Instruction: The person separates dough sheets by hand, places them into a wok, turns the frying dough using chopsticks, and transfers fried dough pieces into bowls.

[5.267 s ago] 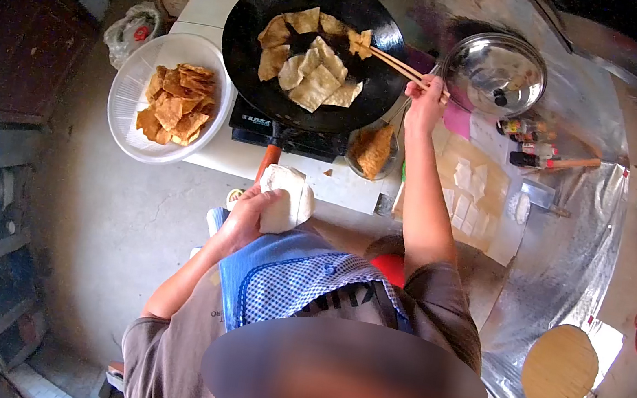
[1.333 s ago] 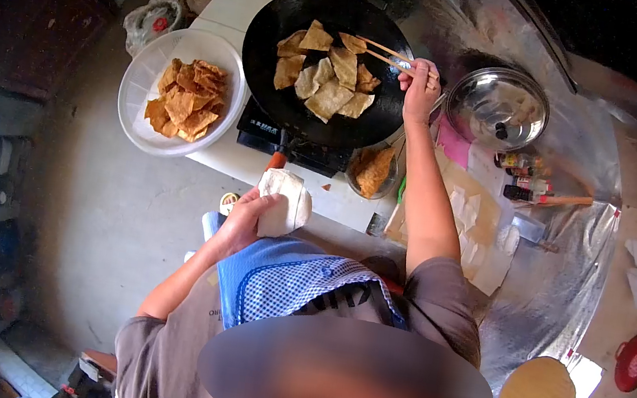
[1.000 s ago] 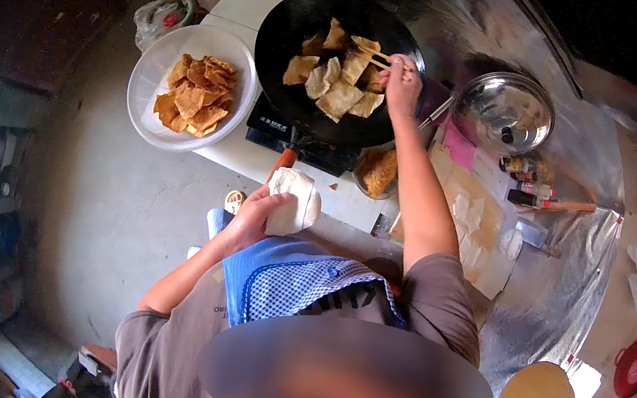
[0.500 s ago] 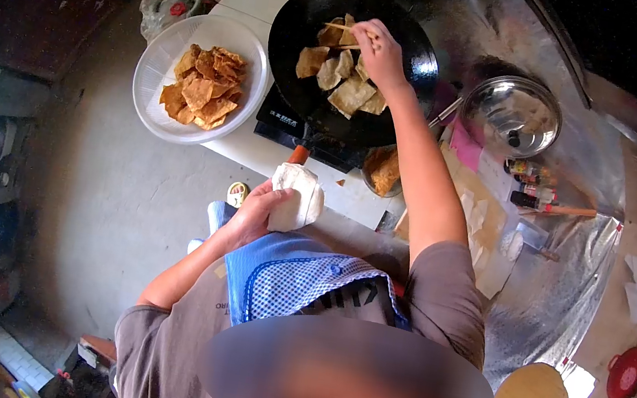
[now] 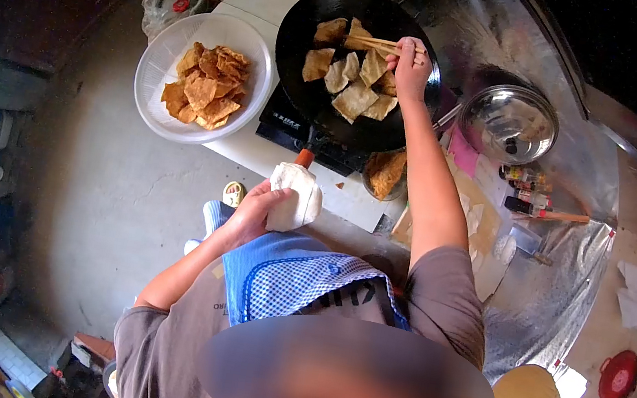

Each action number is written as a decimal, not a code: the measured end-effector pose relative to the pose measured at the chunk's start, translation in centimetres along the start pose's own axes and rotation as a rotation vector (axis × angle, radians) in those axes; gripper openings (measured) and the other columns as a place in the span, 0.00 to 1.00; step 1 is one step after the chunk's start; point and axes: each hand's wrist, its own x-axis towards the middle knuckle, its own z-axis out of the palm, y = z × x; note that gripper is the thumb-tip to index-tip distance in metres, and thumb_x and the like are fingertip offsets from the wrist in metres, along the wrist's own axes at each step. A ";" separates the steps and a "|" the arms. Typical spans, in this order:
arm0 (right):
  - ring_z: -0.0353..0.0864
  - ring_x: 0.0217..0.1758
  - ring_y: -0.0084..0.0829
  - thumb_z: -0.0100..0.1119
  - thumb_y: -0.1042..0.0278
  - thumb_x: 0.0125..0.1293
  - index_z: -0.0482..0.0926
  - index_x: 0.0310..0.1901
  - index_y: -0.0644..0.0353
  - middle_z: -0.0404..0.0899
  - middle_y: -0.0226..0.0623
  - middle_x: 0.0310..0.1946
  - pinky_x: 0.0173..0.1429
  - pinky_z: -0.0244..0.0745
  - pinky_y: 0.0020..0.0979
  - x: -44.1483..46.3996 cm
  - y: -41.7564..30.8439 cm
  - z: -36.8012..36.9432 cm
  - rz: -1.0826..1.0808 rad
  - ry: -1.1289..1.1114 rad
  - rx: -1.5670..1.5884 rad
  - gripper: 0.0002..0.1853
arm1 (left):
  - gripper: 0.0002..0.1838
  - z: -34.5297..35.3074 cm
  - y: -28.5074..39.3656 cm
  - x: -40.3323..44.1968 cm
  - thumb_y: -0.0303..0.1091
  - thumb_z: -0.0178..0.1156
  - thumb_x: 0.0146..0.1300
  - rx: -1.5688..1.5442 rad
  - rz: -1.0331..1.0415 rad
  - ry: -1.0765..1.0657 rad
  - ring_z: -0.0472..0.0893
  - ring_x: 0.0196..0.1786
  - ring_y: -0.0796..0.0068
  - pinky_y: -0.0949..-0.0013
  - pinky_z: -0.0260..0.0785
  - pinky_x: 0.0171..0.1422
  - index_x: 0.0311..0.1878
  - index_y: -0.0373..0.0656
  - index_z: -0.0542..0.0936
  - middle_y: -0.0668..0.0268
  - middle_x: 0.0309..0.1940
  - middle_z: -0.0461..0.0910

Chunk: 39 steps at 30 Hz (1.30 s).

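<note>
Left hand (image 5: 258, 206) nearest the body, just short of the tabletop (image 5: 240, 148) near edge, clamped on a folded white cloth (image 5: 295, 200); the cloth covers the near end of an orange handle (image 5: 305, 158), can't tell if the fingers grip it through the cloth; handle points away from the body over the near edge to the wok (image 5: 320, 113); small bowl (image 5: 405, 194) with a browned piece (image 5: 386, 170) near the tabletop's near right corner, just beside the right forearm; white basket (image 5: 152, 88) heaped with fried pieces (image 5: 207, 88) at the left edge, partly overhanging; black stove (image 5: 287, 122) under the wok; wok pieces (image 5: 354, 101) lie left of the right hand (image 5: 410, 63), paler ones toward the near rim, browner ones farther; right hand over the wok's right part, fingers closed around wooden chopsticks (image 5: 375, 43), long axis roughly left-right, tips leftward at a browned piece near the far rim; can't tell if it is pinched or only touched; right hand is the nearer one to that piece, left hand well apart, over at the handle; steel basin (image 5: 508, 124) beyond the wok's right side.
</note>
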 end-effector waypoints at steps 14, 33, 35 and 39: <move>0.77 0.43 0.41 0.48 0.64 0.69 0.75 0.41 0.56 0.74 0.36 0.39 0.43 0.76 0.40 1.8 1.4 4.0 -0.365 -0.208 -0.493 0.08 | 0.20 0.2 -0.3 0.3 0.31 0.56 0.64 0.042 -0.041 -0.014 0.80 0.47 0.68 0.62 0.75 0.54 0.59 0.41 0.69 0.60 0.48 0.78; 0.78 0.24 0.31 0.47 0.66 0.71 0.75 0.35 0.60 0.74 0.33 0.30 0.32 0.74 0.31 -1.3 1.9 -0.4 -0.260 -0.167 -0.244 0.09 | 0.18 0.6 0.0 0.0 0.29 0.53 0.64 0.032 -0.028 0.032 0.80 0.50 0.65 0.60 0.74 0.56 0.58 0.39 0.70 0.59 0.49 0.78; 0.78 0.25 0.33 0.47 0.66 0.71 0.75 0.37 0.61 0.74 0.34 0.32 0.34 0.74 0.32 -1.8 1.4 -1.5 -0.342 -0.224 -0.330 0.10 | 0.18 0.9 0.3 -0.3 0.29 0.53 0.64 0.037 -0.033 0.014 0.80 0.49 0.65 0.60 0.74 0.56 0.58 0.40 0.70 0.59 0.50 0.78; 0.77 0.26 0.23 0.47 0.67 0.71 0.76 0.38 0.60 0.75 0.32 0.33 0.31 0.73 0.24 -4.1 -3.3 -3.0 -0.044 -0.253 -0.037 0.09 | 0.19 0.9 0.2 -0.4 0.30 0.53 0.64 0.013 -0.045 0.015 0.80 0.48 0.66 0.60 0.74 0.55 0.58 0.40 0.69 0.59 0.49 0.78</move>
